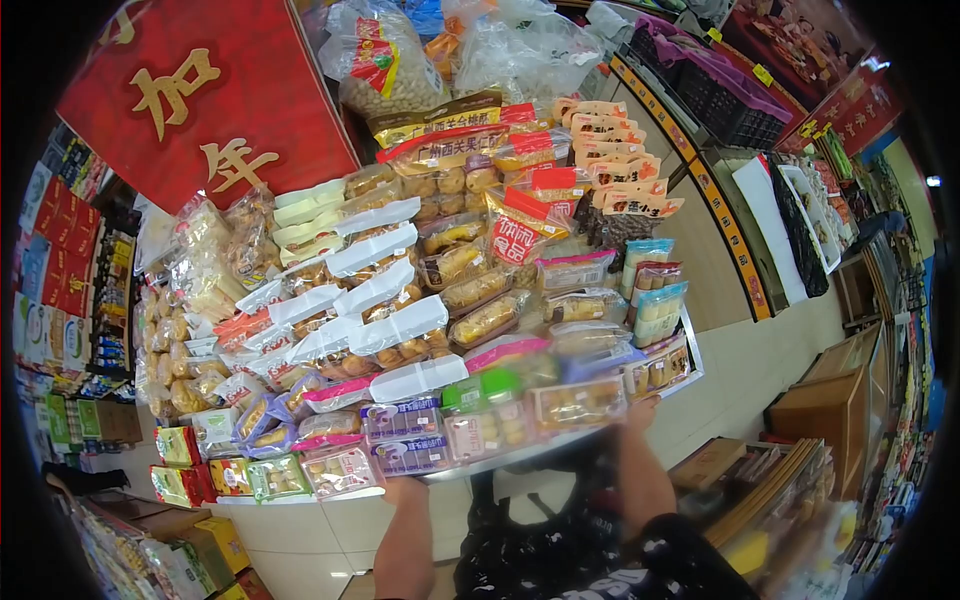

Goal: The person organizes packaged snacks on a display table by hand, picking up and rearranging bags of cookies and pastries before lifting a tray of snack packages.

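Observation:
Packaged snacks and pastries cover a display stand point(470, 467) with a pale front edge. My left hand point(405, 490) is at that edge, below the purple packs point(408, 455); its fingers are hidden. My right hand point(640, 412) is at the edge farther right, beside a clear pack of pastries point(580, 404); its fingers are too small and blurred to read. Rows of bagged pastries with white labels point(400, 325) fill the middle of the stand. A red and orange bag point(515, 228) lies on top of other packs.
A large red sign point(215, 95) rises at the back left. Big clear bags point(385, 60) lie at the back. Cardboard boxes point(825, 415) and a white foam crate point(810, 215) are at the right. Shelves point(65, 250) line the left.

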Available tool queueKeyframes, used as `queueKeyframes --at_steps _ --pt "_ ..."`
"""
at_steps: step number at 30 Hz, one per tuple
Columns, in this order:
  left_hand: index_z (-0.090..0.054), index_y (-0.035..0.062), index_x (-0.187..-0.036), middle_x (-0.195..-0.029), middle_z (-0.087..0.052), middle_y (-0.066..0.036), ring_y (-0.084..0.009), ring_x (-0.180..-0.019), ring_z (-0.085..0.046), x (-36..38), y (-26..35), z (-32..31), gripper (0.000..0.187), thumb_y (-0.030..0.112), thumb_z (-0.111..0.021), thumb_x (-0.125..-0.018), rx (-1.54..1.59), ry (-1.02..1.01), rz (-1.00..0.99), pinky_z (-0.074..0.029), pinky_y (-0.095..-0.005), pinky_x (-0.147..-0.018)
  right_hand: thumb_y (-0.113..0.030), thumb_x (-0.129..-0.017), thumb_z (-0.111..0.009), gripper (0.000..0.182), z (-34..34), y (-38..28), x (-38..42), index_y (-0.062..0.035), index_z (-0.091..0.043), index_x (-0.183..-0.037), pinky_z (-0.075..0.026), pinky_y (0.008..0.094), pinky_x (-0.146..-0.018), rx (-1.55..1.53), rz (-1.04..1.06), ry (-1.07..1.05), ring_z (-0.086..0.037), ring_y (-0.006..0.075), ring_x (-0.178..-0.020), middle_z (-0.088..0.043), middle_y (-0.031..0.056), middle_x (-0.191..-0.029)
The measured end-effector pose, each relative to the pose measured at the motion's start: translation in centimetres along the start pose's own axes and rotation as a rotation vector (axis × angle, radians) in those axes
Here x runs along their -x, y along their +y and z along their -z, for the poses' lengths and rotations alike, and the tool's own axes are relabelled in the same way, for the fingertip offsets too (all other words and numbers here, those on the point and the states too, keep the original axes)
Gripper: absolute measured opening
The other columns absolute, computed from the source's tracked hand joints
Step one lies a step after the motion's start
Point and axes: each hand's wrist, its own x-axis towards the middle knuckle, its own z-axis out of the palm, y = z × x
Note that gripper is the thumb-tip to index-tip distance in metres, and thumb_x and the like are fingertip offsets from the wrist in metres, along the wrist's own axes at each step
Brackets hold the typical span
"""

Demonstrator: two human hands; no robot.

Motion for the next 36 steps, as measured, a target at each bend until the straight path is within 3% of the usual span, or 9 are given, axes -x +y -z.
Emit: queueKeyframes --at_steps 4,10,12,15,24,25,27,31,36 --pt "-0.050 -0.0009 -0.135 -0.128 -0.060 -0.013 -0.0281 -0.107 -0.064 0.1 -0.1 -0.1 0.065 0.051 -0.053 -0.095 0.000 -0.003 0.000 -0.058 -0.0399 -0.087 -0.038 -0.097 -0.058 0.071 -0.2 0.0 0.3 -0.0015 -0.031 -0.151 -0.047 0.0432 -0.102 0.129 -0.050 0.069 -0.053 0.0369 -0.127 -0.048 0.0265 -0.141" --pt "-0.050 -0.0006 -0.135 -0.129 -0.060 -0.013 -0.0278 -0.108 -0.064 0.4 0.0 -0.2 0.064 0.050 -0.052 -0.096 0.008 0.011 -0.009 -0.057 -0.0397 -0.087 -0.027 -0.094 -0.060 0.076 0.5 -2.3 2.4 -0.0204 -0.022 -0.159 -0.046 0.0465 -0.105 0.183 0.079 -0.013 -0.051 0.0412 -0.128 -0.040 0.0236 -0.151" --pt "-0.050 -0.0005 -0.135 -0.129 -0.060 -0.013 -0.0278 -0.108 -0.063 0.7 0.0 -0.4 0.064 0.050 -0.051 -0.096 0.010 0.017 -0.013 -0.057 -0.0397 -0.087 -0.028 -0.095 -0.059 0.079 -0.2 -1.4 2.3 -0.0220 -0.017 -0.161 -0.041 0.0499 -0.110 1.095 0.621 0.327 -0.044 0.0447 -0.135 -0.034 0.0195 -0.157" --pt "-0.050 -0.0004 -0.135 -0.129 -0.060 -0.013 -0.0276 -0.108 -0.063 0.9 -0.2 -0.3 0.064 0.050 -0.051 -0.096 0.008 0.021 -0.016 -0.057 -0.0396 -0.088 -0.032 -0.099 -0.053 0.073 3.1 -6.4 6.5 -0.0193 -0.016 -0.161 -0.035 0.0509 -0.115 1.051 0.386 -0.019 -0.041 0.0438 -0.138 -0.027 0.0162 -0.162" --pt "-0.050 0.0000 -0.136 -0.129 -0.060 -0.013 -0.0273 -0.109 -0.063 1.4 -0.4 0.1 0.063 0.050 -0.049 -0.097 -0.004 0.031 -0.058 -0.056 -0.0393 -0.089 -0.042 -0.097 -0.052 0.074 5.3 -10.3 9.5 -0.0007 -0.024 -0.151 -0.034 0.0520 -0.093 0.484 0.119 -0.045 -0.042 0.0379 -0.114 -0.039 0.0210 -0.135" --pt "-0.050 0.0000 -0.136 -0.129 -0.060 -0.013 -0.0272 -0.109 -0.063 1.4 -0.5 0.2 0.063 0.050 -0.049 -0.097 0.003 0.033 -0.053 -0.056 -0.0393 -0.089 -0.046 -0.091 -0.064 0.082 4.5 -10.1 9.0 0.0092 -0.033 -0.143 -0.058 0.0430 -0.063 0.413 0.086 0.296 -0.071 0.0378 -0.077 -0.067 0.0276 -0.104" --pt "-0.050 0.0001 -0.136 -0.129 -0.060 -0.013 -0.0271 -0.109 -0.063 1.4 -0.6 0.5 0.063 0.050 -0.049 -0.097 0.006 0.044 -0.039 -0.056 -0.0392 -0.089 -0.036 -0.104 -0.035 0.063 6.6 -11.1 9.5 -0.0074 -0.017 -0.158 -0.012 0.0656 -0.122 0.524 0.343 -0.153 -0.016 0.0396 -0.151 -0.012 0.0154 -0.166" --pt "-0.050 0.0003 -0.136 -0.129 -0.059 -0.013 -0.0270 -0.110 -0.063 1.3 -0.6 0.7 0.063 0.049 -0.048 -0.097 0.005 0.049 -0.045 -0.056 -0.0391 -0.089 -0.032 -0.106 -0.030 0.061 7.2 -13.3 12.1 -0.0045 -0.016 -0.158 -0.006 0.0724 -0.118 -1.026 0.100 -0.167 -0.010 0.0427 -0.151 -0.008 0.0163 -0.166" --pt "-0.050 0.0005 -0.137 -0.130 -0.059 -0.012 -0.0268 -0.110 -0.062 1.3 -0.7 0.6 0.062 0.049 -0.047 -0.098 0.001 0.047 -0.046 -0.056 -0.0390 -0.090 -0.031 -0.107 -0.027 0.058 8.4 -15.3 13.4 -0.0072 -0.016 -0.159 -0.001 0.0719 -0.119 -1.194 -0.047 -0.160 -0.004 0.0416 -0.152 -0.004 0.0148 -0.167"
